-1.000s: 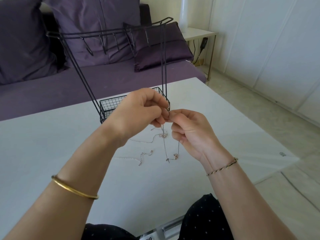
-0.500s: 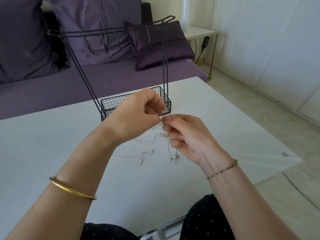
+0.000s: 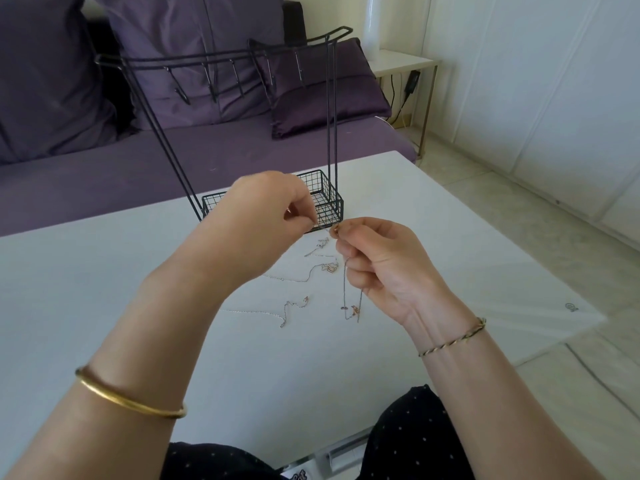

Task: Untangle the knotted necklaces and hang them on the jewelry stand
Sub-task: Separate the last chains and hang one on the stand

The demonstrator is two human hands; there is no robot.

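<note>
Just in front of the jewelry stand [image 3: 327,199], above the white table [image 3: 104,289], both hands are busy with one necklace [image 3: 345,289]. The right hand [image 3: 384,268] pinches a small gold-coloured clasp end between thumb and forefinger. Its other fingers curl round the chain, which drops from the fist in a narrow loop with a little pendant [image 3: 353,308] at the bottom, on the person's side of the stand. The left hand [image 3: 256,216], in front of the stand's wire basket, has thumb and forefinger tips pressed together and the other fingers curled. Whether a chain end lies in that pinch I cannot tell, as the links are too fine to see there. The other necklaces [image 3: 329,268] lie on the table in front of the stand, below the hands, in thin wavy lines with small tangles.

The chain looks almost weightless, wholly limp and slippery, so it will slide through any loose grip and swing at the slightest move. It is probably fragile too: a hard tug could tighten a knot or snap a link. The safest hold seems to be a fingertip pinch at the clasp or right beside a knot, teasing loops apart rather than pulling. For hanging, holding it near both ends would keep the loop open enough to drop over a hook [image 3: 213,90] at the stand's top bar.
</note>
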